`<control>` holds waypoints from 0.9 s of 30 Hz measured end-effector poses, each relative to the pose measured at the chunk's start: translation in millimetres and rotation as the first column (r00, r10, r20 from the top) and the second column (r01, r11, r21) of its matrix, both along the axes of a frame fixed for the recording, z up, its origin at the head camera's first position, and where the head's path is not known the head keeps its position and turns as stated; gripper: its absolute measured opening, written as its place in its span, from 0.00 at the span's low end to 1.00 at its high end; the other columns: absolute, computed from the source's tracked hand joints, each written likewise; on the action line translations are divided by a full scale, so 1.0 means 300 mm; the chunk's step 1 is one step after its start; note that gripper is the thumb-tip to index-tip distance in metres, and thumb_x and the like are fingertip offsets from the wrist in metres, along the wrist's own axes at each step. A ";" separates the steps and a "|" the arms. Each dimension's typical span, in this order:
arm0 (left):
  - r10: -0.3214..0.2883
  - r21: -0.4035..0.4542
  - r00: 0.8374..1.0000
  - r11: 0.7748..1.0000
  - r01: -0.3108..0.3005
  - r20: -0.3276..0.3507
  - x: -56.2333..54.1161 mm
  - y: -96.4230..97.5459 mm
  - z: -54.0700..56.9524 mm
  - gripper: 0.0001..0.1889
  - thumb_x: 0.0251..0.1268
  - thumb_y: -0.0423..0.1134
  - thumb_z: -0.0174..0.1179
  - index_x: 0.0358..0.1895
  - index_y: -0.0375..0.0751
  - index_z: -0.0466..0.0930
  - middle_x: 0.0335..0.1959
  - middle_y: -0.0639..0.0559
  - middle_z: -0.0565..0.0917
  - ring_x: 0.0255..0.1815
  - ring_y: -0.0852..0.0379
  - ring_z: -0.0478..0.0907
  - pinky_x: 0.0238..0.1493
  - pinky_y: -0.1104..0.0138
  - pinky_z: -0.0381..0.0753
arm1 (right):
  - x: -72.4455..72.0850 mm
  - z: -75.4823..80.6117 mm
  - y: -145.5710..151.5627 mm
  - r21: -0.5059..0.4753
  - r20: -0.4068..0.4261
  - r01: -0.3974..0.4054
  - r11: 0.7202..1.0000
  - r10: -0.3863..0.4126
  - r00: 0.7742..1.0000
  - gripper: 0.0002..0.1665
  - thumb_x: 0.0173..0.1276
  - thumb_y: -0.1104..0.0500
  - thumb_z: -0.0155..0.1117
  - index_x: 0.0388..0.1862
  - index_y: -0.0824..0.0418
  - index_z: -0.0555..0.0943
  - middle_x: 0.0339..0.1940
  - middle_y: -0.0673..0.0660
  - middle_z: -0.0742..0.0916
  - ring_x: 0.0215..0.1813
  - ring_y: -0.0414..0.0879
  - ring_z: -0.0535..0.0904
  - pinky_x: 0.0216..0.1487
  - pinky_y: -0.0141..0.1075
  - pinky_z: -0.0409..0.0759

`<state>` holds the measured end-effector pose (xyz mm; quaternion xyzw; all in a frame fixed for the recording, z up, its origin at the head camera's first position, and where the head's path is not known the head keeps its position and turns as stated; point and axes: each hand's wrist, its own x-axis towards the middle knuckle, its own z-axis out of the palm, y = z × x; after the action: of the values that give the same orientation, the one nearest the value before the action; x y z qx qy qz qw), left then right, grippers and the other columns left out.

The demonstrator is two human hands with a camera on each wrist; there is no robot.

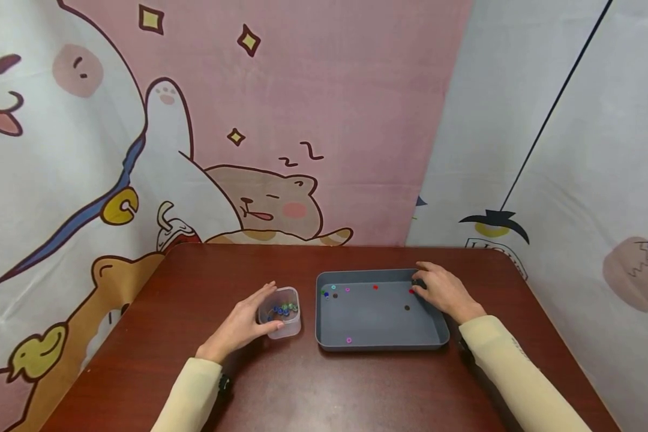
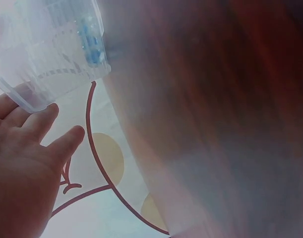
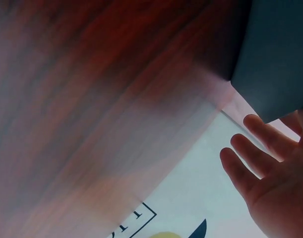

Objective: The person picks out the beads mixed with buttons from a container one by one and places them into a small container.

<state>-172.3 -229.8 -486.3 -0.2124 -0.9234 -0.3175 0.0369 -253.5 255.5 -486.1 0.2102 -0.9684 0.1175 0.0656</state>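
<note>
A clear plastic box (image 1: 288,327) stands on the table left of the tray. Blue and green marbles (image 1: 285,309) lie inside it. My left hand (image 1: 239,324) holds this box from the left, thumb at the near side and fingers at the far side. In the left wrist view, fingers (image 2: 44,121) show beside its wall. At the far right corner of a grey tray (image 1: 378,347), my right hand (image 1: 447,293) grips the wall, with the thumb inside. In the right wrist view, several fingers (image 3: 255,153) extend outside the tray's wall. A red ring (image 1: 411,291) lies by the thumb.
Several small coloured rings lie in the tray, among them a red ring (image 1: 375,287), a pink ring (image 1: 348,340) and a dark ring (image 1: 407,308). More cluster in its far left corner. The brown table (image 1: 248,384) meets a cartoon-printed cloth (image 1: 324,120) behind.
</note>
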 end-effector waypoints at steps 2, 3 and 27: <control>0.000 0.005 1.000 1.000 0.000 -0.001 -0.001 -0.001 -0.001 0.46 0.61 0.58 0.73 0.79 0.43 0.66 0.80 0.40 0.64 0.77 0.37 0.65 0.69 0.38 0.69 | -0.001 -0.001 -0.003 0.007 0.002 0.003 1.000 -0.003 1.000 0.14 0.69 0.59 0.74 0.48 0.67 0.89 0.70 0.71 0.77 0.68 0.66 0.75 0.61 0.60 0.77; 0.000 0.007 1.000 1.000 0.000 0.000 -0.001 -0.001 -0.002 0.46 0.61 0.58 0.74 0.79 0.43 0.66 0.80 0.40 0.64 0.77 0.37 0.65 0.68 0.38 0.69 | -0.001 -0.001 -0.004 0.010 0.005 0.005 1.000 -0.005 1.000 0.14 0.68 0.59 0.74 0.48 0.67 0.89 0.70 0.71 0.77 0.68 0.67 0.75 0.61 0.60 0.77; 0.002 -0.004 1.000 1.000 -0.002 -0.006 -0.002 -0.001 0.005 0.47 0.61 0.61 0.72 0.79 0.44 0.66 0.78 0.37 0.66 0.76 0.37 0.67 0.67 0.38 0.71 | 0.016 0.037 -0.008 -0.090 -0.026 0.012 0.996 -0.014 1.000 0.09 0.71 0.59 0.71 0.45 0.62 0.88 0.71 0.69 0.77 0.68 0.66 0.75 0.56 0.60 0.79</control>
<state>-173.0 -230.1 -484.9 -0.2124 -0.9242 -0.3150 0.0397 -248.6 253.2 -475.0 0.2023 -0.9624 0.1577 0.0888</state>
